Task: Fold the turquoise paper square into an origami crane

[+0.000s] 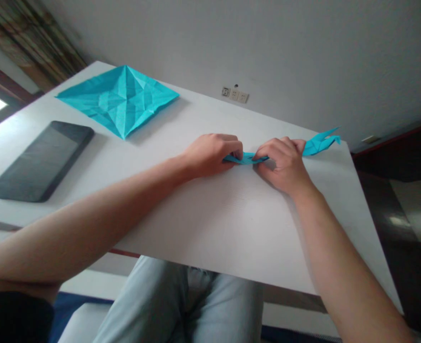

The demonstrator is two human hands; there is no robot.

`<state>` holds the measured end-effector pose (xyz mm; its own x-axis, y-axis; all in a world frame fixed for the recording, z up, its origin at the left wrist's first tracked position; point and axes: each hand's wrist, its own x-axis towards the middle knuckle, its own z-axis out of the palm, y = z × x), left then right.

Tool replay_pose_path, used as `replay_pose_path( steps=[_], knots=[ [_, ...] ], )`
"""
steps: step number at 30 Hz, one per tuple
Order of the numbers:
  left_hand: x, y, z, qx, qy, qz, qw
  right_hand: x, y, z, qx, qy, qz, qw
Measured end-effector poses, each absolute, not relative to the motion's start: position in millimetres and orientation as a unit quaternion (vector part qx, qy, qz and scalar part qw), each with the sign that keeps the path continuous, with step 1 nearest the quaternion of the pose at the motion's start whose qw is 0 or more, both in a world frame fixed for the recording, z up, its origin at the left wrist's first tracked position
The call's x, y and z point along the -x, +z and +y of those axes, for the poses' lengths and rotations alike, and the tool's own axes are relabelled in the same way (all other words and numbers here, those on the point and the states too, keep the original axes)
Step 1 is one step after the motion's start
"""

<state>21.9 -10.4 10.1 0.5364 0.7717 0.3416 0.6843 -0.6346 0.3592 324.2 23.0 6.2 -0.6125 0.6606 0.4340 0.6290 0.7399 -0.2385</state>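
Note:
A narrow folded piece of turquoise paper (pixel 317 144) lies on the white table (pixel 231 224), with a pointed end sticking out to the right. My left hand (pixel 212 153) is closed and pinches its left end. My right hand (pixel 283 162) is closed over its middle, fingers curled down on the paper. Both hands rest on the tabletop, knuckles almost touching. The part of the paper under my fingers is hidden.
A creased, unfolded turquoise paper square (pixel 119 97) lies at the far left of the table. A dark tablet (pixel 42 159) lies face up near the left edge. Wall sockets (pixel 235 94) sit on the wall behind. My knees (pixel 181 305) are below the near table edge.

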Motion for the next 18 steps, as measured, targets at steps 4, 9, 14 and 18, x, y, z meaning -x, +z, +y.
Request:
replay_pose_path(
  steps=[4, 9, 14, 18],
  knots=[
    [-23, 11, -14, -0.890, 0.228, 0.385, 0.092, -327, 6, 23, 0.367, 0.044, -0.896, 0.247],
    [-22, 13, -16, -0.895, 0.224, 0.378, 0.073, -326, 10, 16, 0.333, 0.118, -0.912, 0.210],
    [-15, 12, -10, -0.901, 0.233, 0.347, 0.116, -325, 9, 14, 0.303, 0.148, -0.913, 0.230],
    [-14, 9, -5, -0.886, 0.249, 0.355, 0.164, -325, 6, 17, 0.318, 0.147, -0.906, 0.237]
  ],
)
